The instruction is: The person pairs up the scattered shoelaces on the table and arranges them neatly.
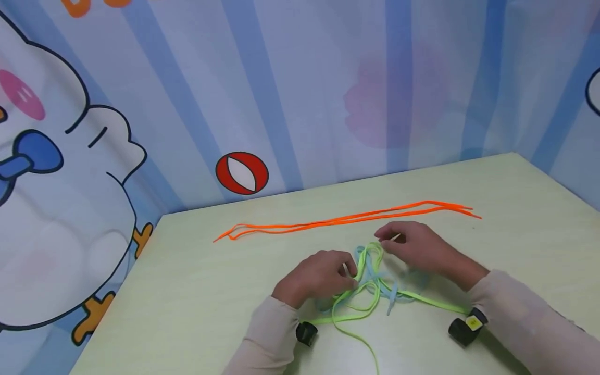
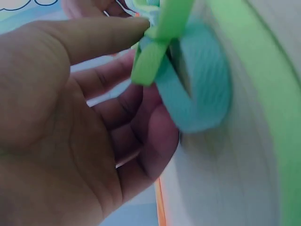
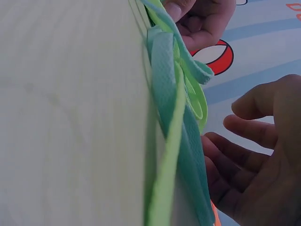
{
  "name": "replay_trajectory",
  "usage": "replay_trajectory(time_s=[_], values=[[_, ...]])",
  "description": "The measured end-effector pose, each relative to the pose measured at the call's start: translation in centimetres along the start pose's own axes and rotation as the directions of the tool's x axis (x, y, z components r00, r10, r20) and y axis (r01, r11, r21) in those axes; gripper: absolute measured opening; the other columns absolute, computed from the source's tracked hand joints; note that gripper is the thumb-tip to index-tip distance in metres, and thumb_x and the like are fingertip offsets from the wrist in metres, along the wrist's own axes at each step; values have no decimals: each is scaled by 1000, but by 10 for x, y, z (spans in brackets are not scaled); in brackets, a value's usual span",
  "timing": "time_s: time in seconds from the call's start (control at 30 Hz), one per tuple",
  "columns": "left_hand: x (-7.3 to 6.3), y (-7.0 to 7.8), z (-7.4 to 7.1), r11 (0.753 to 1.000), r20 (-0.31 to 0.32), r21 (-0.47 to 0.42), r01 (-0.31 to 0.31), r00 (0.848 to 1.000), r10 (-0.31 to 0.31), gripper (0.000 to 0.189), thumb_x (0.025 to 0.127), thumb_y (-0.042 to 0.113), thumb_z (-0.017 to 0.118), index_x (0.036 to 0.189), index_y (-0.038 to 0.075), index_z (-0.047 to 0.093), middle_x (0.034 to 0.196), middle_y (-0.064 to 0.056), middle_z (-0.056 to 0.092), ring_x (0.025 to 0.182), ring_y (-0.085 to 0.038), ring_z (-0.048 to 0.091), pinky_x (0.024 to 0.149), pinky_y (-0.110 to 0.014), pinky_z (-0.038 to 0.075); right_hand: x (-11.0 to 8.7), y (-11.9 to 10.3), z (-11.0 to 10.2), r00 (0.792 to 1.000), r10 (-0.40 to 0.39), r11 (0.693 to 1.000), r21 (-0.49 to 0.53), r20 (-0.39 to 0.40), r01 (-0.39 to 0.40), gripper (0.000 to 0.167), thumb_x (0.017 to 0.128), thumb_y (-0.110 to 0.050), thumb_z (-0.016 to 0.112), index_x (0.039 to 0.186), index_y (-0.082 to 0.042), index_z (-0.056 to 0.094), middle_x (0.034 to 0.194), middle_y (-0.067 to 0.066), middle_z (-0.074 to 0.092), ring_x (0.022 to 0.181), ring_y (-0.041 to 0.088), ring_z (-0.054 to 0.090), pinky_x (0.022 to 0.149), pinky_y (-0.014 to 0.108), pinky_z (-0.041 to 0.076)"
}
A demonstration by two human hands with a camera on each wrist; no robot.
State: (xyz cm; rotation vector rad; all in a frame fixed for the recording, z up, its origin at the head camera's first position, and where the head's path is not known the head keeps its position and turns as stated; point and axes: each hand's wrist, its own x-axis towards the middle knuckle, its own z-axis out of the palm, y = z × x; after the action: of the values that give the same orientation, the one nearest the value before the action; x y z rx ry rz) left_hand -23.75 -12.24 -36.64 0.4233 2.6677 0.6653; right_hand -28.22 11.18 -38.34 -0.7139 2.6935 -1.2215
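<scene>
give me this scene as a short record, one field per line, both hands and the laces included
left hand: pinches the green lace
right hand: beside the tangle, thumb and fingertips apart, gripping nothing
blue lace: tangled with the green one, between the hands
orange laces: stretched out beyond the hands
surface: pale table
backdrop: blue-striped cartoon print
</scene>
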Motion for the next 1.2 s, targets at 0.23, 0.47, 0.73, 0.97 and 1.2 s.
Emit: replay_trajectory(time_s=[0.23,0.47,0.73,0.97,1.2], values=[[-6,-9,1,996,54,-27,-88,995,89,4,92,18,72,96,18,70,81,8,64,72,-8,58,70,-26,48,-3,5,7,997,-51,999,15,65,50,35,97,-20,63,130,-7,66,112,5,69,95,19,66,80,36,52],[-6,-16,0,991,25,-60,-121,992,123,4,94,17,68,91,20,68,83,8,64,76,-9,57,72,-27,48,-3,6,9,989,-88,996,12,118,87,39,95,-17,67,132,-4,63,99,-1,66,87,16,59,75,35,50],[-4,-21,-6,981,-46,-110,-158,987,154,7,95,13,64,95,20,67,84,7,65,78,-10,59,73,-28,49,0,4,4,985,-60,997,-39,159,67,24,93,-18,69,116,-8,71,92,-4,64,81,17,54,70,34,47],[0,-22,-8,978,-59,-155,-139,990,132,18,95,11,57,104,22,68,81,4,67,73,-14,60,69,-30,48,2,7,0,985,-55,998,-21,164,60,5,95,-19,67,95,-17,72,88,-4,65,77,18,54,69,35,46],[-1,-25,-6,973,-61,-212,-95,995,84,16,95,13,57,99,23,68,83,4,69,74,-16,61,67,-32,48,0,15,-3,980,-54,994,104,194,34,11,97,-24,66,96,-17,73,86,0,65,79,21,56,70,36,47]])
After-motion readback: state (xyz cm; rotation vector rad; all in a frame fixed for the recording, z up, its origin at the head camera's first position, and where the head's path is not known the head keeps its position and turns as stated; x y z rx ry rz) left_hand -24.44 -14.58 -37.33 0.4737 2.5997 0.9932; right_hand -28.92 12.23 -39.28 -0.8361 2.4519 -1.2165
